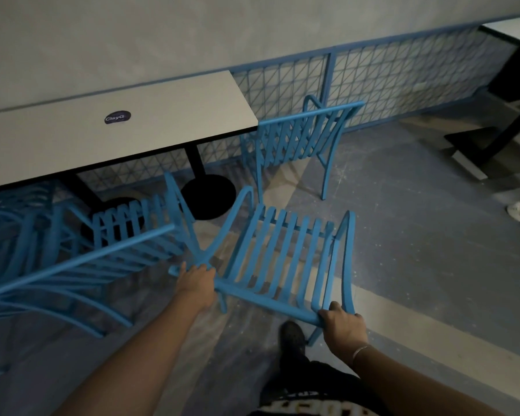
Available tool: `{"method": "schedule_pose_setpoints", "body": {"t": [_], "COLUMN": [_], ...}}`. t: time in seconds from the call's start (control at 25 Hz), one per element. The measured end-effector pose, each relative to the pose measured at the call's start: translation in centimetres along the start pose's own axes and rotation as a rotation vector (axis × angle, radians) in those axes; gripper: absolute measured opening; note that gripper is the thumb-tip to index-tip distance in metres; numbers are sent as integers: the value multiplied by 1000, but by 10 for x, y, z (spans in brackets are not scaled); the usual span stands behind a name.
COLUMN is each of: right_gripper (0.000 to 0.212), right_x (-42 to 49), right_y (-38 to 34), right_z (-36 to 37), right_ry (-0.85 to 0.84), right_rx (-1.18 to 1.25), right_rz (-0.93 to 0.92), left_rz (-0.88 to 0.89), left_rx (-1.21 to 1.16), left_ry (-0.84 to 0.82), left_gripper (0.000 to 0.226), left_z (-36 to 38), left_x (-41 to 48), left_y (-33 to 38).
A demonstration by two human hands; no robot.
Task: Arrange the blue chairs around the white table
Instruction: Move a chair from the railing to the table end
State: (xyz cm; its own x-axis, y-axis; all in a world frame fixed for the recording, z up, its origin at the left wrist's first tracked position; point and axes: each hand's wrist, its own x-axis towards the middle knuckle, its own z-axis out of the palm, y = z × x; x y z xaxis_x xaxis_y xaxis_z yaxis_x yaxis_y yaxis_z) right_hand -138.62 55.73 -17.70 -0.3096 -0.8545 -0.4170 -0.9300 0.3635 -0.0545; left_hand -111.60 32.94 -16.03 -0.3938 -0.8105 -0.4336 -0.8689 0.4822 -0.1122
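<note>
While the left hand and right hand grip opposite ends of its back rail, the blue chair is near the white worktop corner, possibly tilted; a second chair stands at the worktop's end.

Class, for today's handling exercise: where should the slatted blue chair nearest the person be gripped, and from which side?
Take the blue chair by its top back rail, from behind: that straight bar faces the person, and the left hand and right hand grip its two ends.
</note>
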Motion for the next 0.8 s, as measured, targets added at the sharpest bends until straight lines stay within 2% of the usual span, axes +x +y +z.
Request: {"method": "schedule_pose_setpoints", "body": {"t": [0.08,0.28,0.36,0.44,0.52,0.64,0.72,0.8], "right_gripper": [26,21,21,21,22,26,26,27], "right_x": [-2,2,20,41,60,91,123,155], "right_y": [17,75,91,103,121,141,153,164], "right_z": [2,5,-15,-35,-48,-59,-68,-76], "right_ry": [12,42,55,53,7,-35,-47,-36], "right_rx": [-21,-128,-126,-146,-197,-264,-273,-278], "right_rz": [-5,46,42,8,-7,-24,-40,-60], "left_rz": [43,119,135,83,69,69,2,-103], "left_rx": [-21,-58,-182,-430,-551,-544,-534,-491], "left_ry": [28,51,78,68,86,123,149,66], "left_gripper": [35,42,35,44,48,27,27,29], "left_z": [4,28,31,33,48,65,65,47], "left_x": [-9,-47,-42,-33,-22,-19,-9,5], "left_y": [4,44,47,37,36,48,62,82]}}
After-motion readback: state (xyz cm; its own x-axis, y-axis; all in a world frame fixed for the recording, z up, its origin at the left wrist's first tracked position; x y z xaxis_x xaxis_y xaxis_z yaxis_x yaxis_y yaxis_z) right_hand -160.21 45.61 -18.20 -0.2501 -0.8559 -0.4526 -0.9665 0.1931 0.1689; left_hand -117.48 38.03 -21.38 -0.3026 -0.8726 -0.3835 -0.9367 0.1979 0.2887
